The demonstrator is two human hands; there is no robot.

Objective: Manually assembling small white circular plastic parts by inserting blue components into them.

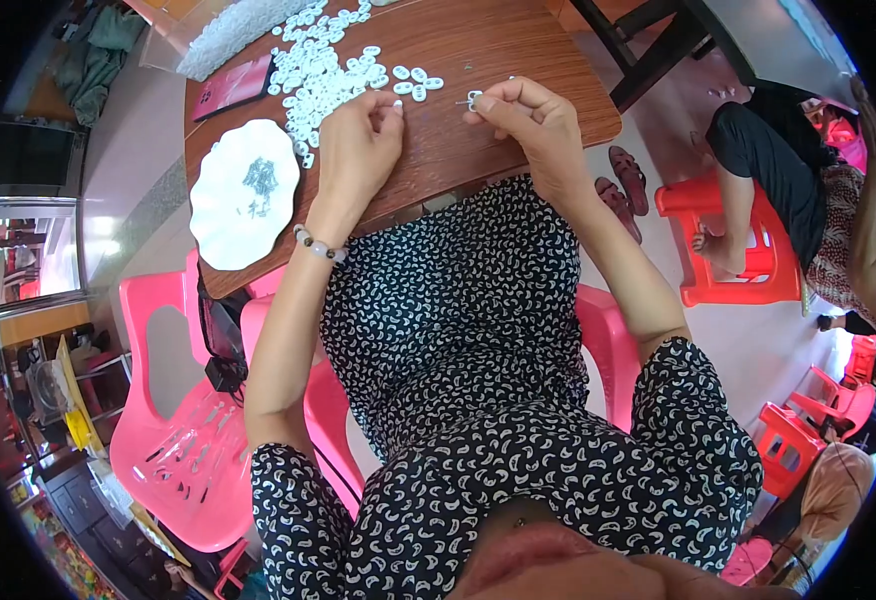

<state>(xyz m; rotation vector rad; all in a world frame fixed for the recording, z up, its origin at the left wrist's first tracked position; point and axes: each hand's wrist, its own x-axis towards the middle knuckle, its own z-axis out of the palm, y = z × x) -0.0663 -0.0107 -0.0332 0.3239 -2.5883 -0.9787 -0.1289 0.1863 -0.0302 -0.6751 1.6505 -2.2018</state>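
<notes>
Over the wooden table (478, 50), my right hand (536, 125) pinches a small white oval piece (474, 98) with a thin metal pin sticking out to its left. My left hand (360, 145) hovers at the near side of a pile of white oval pieces (323, 85), thumb and forefinger together. Whether those fingertips hold something small cannot be made out. A few like pieces (419, 76) lie apart, just beyond the left fingertips. Left of that hand, a white scalloped plate (220, 215) carries a heap of tiny grey metal parts (260, 178).
A pink flat box or booklet (233, 88) lies left of the pile, by a whitish bulk of small pieces (243, 35). Pink plastic chairs (173, 465) stand at my left. Another person sits at right near a red stool (733, 245); sandals (628, 180) lie on the floor.
</notes>
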